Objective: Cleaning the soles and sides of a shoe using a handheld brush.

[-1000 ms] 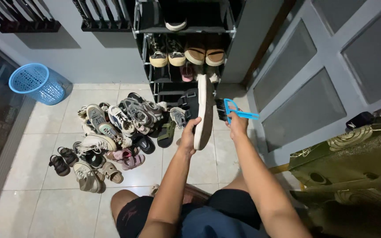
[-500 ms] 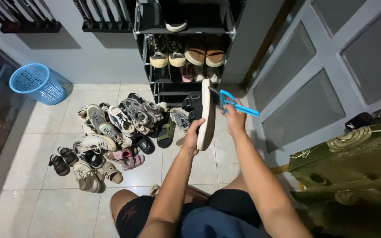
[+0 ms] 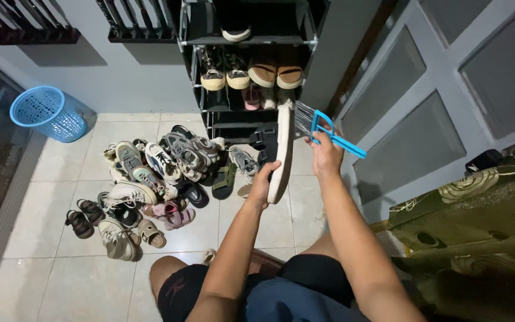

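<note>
My left hand [image 3: 264, 183] grips a sandal [image 3: 282, 156] by its heel end, holding it on edge with the pale sole facing right and the dark straps facing left. My right hand [image 3: 325, 152] holds a blue-handled brush [image 3: 324, 130], its dark bristles near the sandal's toe end, just right of the sole. Both hands are raised in front of a black shoe rack [image 3: 247, 42]. I sit with my knees visible at the bottom of the view.
A pile of sneakers and sandals [image 3: 150, 179] lies on the tiled floor to the left. A blue plastic basket [image 3: 47, 112] stands by the wall at the far left. A grey panelled door [image 3: 424, 101] is on the right, with a dark green patterned cloth [image 3: 478, 238] below it.
The brush has travelled up along the sole, from its middle to the toe end, and now sits slightly off to the right. The sandal has stayed in my left hand.
</note>
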